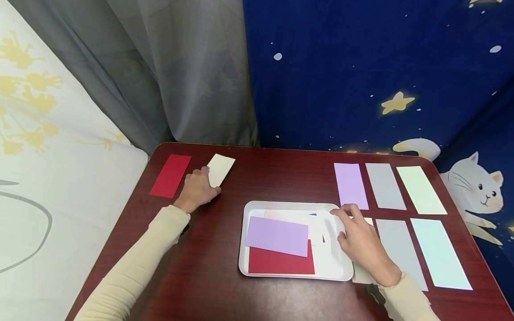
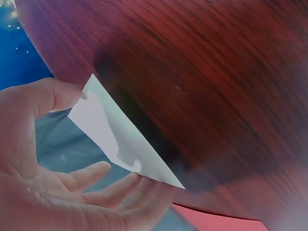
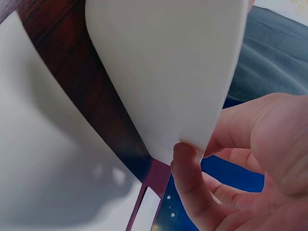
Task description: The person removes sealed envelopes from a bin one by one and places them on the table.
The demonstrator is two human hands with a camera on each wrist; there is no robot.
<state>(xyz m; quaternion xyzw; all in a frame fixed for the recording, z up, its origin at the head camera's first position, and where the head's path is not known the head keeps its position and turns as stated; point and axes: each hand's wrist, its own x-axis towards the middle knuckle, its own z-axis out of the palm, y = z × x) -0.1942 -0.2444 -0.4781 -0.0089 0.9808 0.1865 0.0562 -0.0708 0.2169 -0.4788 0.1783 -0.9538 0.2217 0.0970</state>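
Note:
My left hand (image 1: 197, 189) holds a cream paper card (image 1: 221, 167) by its edges near the table's back left. In the left wrist view the card (image 2: 113, 130) bows between the thumb and the fingertips (image 2: 156, 190). A red card (image 1: 170, 176) lies just left of that hand. My right hand (image 1: 363, 238) pinches the rim of a white tray (image 1: 339, 267) at its far right corner. The right wrist view has a fingertip (image 3: 185, 156) against the tray wall (image 3: 163, 72). Inside the tray, a lilac card (image 1: 277, 235) overlaps a red card (image 1: 281, 264) and pale ones.
Several cards stand in two rows at the right: lilac (image 1: 351, 185), grey (image 1: 385, 185), pale green (image 1: 421, 189), another grey (image 1: 401, 254) and pale aqua (image 1: 441, 254). A cream card (image 1: 362, 274) is partly hidden under my right hand. Curtains (image 1: 209, 80) border the table's back edge.

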